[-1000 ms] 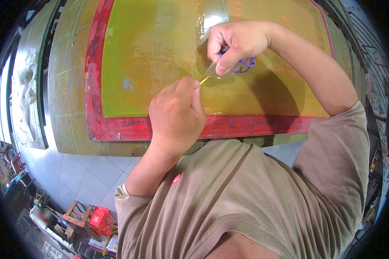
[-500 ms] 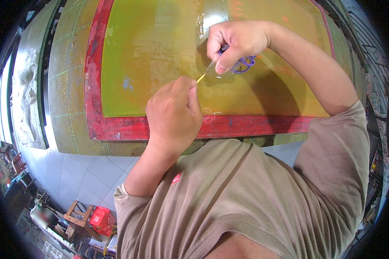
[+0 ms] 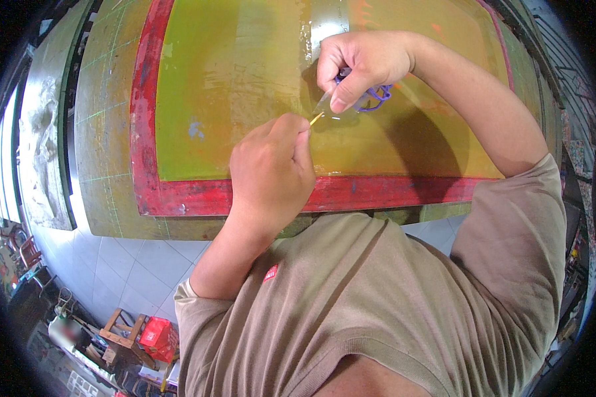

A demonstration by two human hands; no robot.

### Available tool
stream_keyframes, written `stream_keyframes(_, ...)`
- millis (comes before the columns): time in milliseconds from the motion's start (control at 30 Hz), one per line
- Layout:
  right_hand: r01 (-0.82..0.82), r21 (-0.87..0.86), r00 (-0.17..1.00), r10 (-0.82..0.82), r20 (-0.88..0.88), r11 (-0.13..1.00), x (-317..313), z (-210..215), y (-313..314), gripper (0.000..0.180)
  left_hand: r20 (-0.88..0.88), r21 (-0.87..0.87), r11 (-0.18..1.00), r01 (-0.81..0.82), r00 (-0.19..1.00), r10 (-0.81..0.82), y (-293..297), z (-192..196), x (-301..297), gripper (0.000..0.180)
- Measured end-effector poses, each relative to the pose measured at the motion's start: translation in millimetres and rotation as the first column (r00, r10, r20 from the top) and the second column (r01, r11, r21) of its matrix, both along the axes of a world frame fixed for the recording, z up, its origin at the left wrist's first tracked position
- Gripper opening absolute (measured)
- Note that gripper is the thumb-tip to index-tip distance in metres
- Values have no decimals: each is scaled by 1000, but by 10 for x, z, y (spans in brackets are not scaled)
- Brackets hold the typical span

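Bench (image 3: 106, 152) filled upper frame, red-framed panel (image 3: 245, 99) on top. Left hand (image 3: 271, 165) was centre, right hand (image 3: 364, 63) upper centre. Purple cord (image 3: 379, 98) showed by right hand, whose fingers gripped clear piece (image 3: 322, 104); left fingers pinched yellow stick (image 3: 316, 120), mid-frame.

A wide fisheye view looks steeply down from the left of two head-worn cameras, its top reaching across the counter (image 3: 104, 149) toward twelve o'clock. The shirt (image 3: 357, 291) is close, around five; the left hand (image 3: 271, 162) and right hand (image 3: 364, 66) lie farther out, near eleven and one; floor tiles (image 3: 129, 264) recede toward eight.
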State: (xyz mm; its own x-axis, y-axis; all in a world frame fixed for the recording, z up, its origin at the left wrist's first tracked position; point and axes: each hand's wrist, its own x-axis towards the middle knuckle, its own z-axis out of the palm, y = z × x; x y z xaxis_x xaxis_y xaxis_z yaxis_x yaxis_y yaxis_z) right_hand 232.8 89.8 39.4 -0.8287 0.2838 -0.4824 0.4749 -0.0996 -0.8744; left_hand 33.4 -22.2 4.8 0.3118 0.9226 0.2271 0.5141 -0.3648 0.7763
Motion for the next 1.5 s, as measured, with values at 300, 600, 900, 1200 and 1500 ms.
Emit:
stream_keyframes(300,10,2,1000,-10,-11,1000,7,-28,-3,29,27,5,999,50,998,-50,9,-44,55,2)
stream_keyframes(600,48,-26,999,-48,2,999,0,17,-29,29,-14,12,997,78,997,-78,2,-17,126,4)
stream_keyframes(900,41,-39,999,-42,-28,998,15,-11,-26,29,-43,28,997,70,997,-69,-18,7,210,6)
stream_keyframes(1200,21,-14,1000,-21,-3,1000,21,-12,-10,30,-75,21,999,50,996,-49,-46,22,278,3)
stream_keyframes(1500,49,-1,999,-49,-18,999,18,-1,-30,29,-104,33,997,66,993,-62,-47,18,290,1)
